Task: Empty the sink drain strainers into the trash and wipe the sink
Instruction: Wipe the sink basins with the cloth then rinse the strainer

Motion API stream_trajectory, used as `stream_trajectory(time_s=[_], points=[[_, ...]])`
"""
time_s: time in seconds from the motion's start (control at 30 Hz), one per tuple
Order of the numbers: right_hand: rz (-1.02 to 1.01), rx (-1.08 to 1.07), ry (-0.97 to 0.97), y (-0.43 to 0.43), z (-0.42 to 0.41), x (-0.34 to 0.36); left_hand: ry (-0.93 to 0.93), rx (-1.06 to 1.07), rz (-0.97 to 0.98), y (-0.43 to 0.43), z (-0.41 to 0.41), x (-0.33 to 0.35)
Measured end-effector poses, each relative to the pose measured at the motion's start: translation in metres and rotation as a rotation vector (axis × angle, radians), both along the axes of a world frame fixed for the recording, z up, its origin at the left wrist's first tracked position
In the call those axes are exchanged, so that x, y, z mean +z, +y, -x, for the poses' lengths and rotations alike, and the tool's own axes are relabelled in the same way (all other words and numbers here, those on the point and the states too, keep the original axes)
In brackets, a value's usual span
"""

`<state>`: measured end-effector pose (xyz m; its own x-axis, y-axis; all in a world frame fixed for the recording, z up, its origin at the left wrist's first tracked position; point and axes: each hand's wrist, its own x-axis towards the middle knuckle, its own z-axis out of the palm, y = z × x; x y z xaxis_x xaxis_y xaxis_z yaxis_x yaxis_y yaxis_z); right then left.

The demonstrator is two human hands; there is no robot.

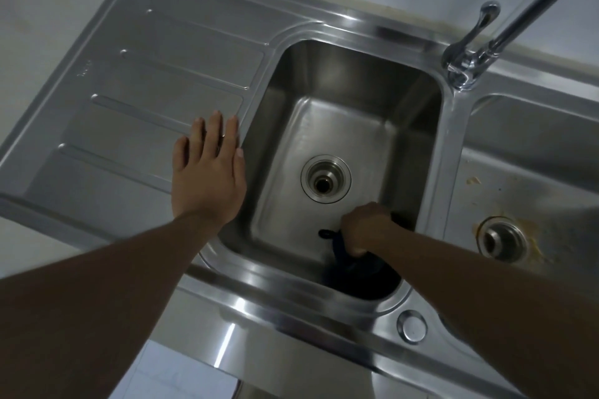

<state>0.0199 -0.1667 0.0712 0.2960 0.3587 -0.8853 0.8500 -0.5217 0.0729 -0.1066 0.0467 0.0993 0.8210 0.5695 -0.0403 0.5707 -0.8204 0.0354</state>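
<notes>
Stainless steel is being shown across the whole sink (324,26), with a ribbed drainboard (129,91) at the left, a deep left bowl (324,84) in the middle and a right bowl (534,139) beyond the divider. A dark cloth (345,261) is being gripped by the right hand (366,227), whose fingers are being curled tightly round it. The cloth is being pressed against the floor of the left bowl by its near wall, close to the left drain (325,183). The left hand (209,172) is being laid flat on the drainboard, fingers straight and holding nothing, with its thumb being set along the bowl's rim. The left drain is being seen as a dark hole inside a bright ring. In the right bowl, the right drain (502,240) is being ringed by yellowish stains, and a small scrap (473,181) is being shown near the divider; whether a strainer is being seated there cannot be told. A chrome faucet (466,68) is being carried behind the divider.
</notes>
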Motion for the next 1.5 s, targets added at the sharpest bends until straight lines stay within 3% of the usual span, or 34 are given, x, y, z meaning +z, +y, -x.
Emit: stream_trajectory(time_s=[0.07, 0.23, 0.43, 0.6, 0.83, 0.93, 1.1, 1.2, 1.4, 1.5], points=[[0.026, -0.070, 0.117, -0.002, 0.014, -0.003, 0.001, 0.003, 0.001, 0.000, 0.000, 0.000], [0.029, -0.509, 0.377, 0.002, 0.019, -0.004, -0.003, 0.004, 0.000, 0.001, 0.001, -0.001], [-0.200, -0.978, 0.677, 0.044, 0.045, -0.003, -0.015, 0.003, 0.010, 0.000, 0.002, 0.000], [-0.105, -0.794, 0.603, 0.030, 0.036, -0.002, -0.020, 0.002, 0.033, 0.001, 0.002, 0.002], [-0.211, -1.218, 0.821, 0.055, 0.055, 0.004, -0.019, 0.023, 0.033, -0.002, 0.000, 0.002], [-0.278, -1.089, 0.730, 0.058, 0.059, 0.002, -0.062, 0.022, 0.065, 0.000, 0.001, 0.003], [-0.180, -0.956, 0.637, 0.036, 0.049, 0.005, -0.232, 0.057, 0.167, 0.012, 0.001, 0.006], [-0.276, -1.160, 0.767, 0.057, 0.056, 0.014, -0.283, -0.039, 0.110, 0.031, -0.010, 0.012], [-0.428, -1.356, 0.805, 0.093, 0.075, -0.003, -0.328, -0.083, 0.119, 0.038, -0.018, 0.002], [-0.448, -1.658, 0.906, 0.104, 0.079, -0.019, -0.323, -0.082, 0.138, 0.044, -0.020, 0.000]])
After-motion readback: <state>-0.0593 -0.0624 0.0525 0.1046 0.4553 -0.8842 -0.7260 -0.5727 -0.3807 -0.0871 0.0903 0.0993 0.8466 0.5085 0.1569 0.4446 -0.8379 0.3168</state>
